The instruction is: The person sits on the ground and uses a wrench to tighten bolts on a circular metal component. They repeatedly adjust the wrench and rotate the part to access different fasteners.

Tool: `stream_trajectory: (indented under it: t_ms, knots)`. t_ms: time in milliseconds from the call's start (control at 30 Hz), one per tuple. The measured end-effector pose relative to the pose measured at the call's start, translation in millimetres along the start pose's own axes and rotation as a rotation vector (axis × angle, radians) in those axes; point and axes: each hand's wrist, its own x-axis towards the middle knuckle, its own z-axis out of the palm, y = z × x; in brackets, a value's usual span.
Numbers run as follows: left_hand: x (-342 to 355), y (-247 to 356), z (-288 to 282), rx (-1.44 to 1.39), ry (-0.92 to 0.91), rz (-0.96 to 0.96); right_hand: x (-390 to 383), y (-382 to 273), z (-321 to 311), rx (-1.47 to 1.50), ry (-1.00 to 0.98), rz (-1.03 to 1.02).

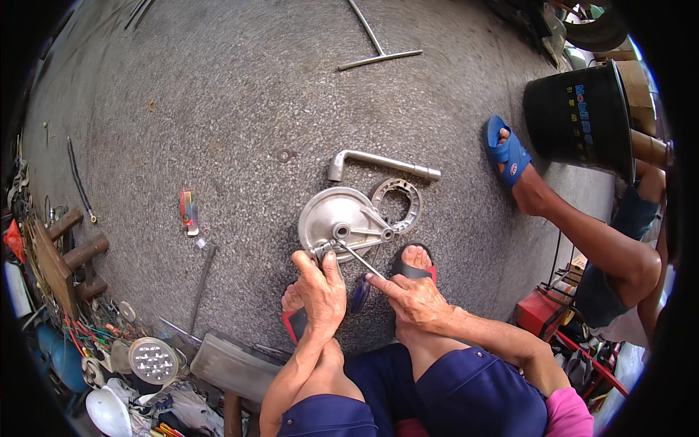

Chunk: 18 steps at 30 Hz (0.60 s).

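hands [422, 302] number two, touching one rod [358, 258], one metal plate [324, 217].

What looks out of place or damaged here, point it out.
The small colourful box looks out of place: it lies on the ground with a clear-looking scrap near its end, apart from the round metal plate, perhaps like stray packaging. I see no obvious spill or breakage.

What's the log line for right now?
left hand: at disc edge | right hand: holding rod, tip at disc | ring: beside disc
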Motion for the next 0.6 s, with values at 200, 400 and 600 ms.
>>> stream_trajectory:
  t_ms: [200, 400, 600]
  knots:
    - [1.7, -2.2, -2.8, -0.051, -0.003, 0.016, 33.6, -15.2, -59.8, 0.317, 0.291, 0.072]
    - [2.3, -0.1, -3.1, -0.031, -0.01, 0.032, 66.9, -24.2, -88.7, 0.305, 0.277, -0.027]
    - [1.3, 2.6, -2.1, -0.031, 0.007, 0.072, 74.5, -23.4, -86.8, 0.298, 0.185, -0.106]
